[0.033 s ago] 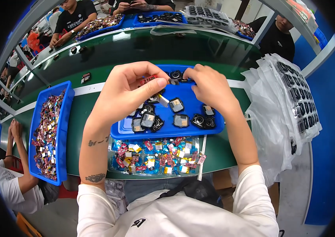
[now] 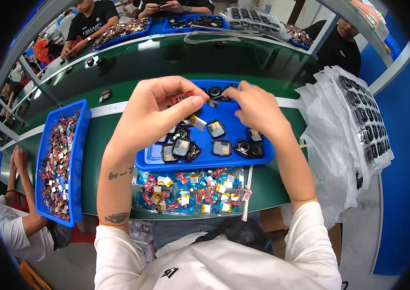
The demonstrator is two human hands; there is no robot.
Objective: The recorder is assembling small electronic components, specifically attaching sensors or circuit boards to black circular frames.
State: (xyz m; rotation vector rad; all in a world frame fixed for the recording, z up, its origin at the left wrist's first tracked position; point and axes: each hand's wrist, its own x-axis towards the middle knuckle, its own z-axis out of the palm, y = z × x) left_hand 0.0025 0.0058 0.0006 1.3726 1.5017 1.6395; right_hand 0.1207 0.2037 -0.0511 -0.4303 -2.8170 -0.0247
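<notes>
My left hand [image 2: 164, 108] pinches a red circuit board [image 2: 181, 98] between thumb and fingers, above a blue tray [image 2: 205, 163]. A silver battery [image 2: 197, 122] hangs below the thumb, and a small dark part [image 2: 212, 103] sticks out past the fingertips. My right hand [image 2: 258, 106] is over the tray's far right side, its index finger stretched toward a black round-faced housing [image 2: 215, 92] and its thumb apart. Whether that finger touches the housing is unclear. In the tray lie more black watch housings [image 2: 249, 148] and square cases with grey insides [image 2: 221, 148].
Close to my body, a clear plastic tray [image 2: 140, 208] holds many red boards with batteries. A long blue bin [image 2: 82, 145] of similar parts stands left. Stacked trays of black housings [image 2: 367, 116] in plastic wrap are at right. Other people sit across the green bench [image 2: 166, 58].
My right hand has shifted slightly, its thumb now further from the index finger. The dark part by my left fingertips has tilted a little; my left hand stays in place.
</notes>
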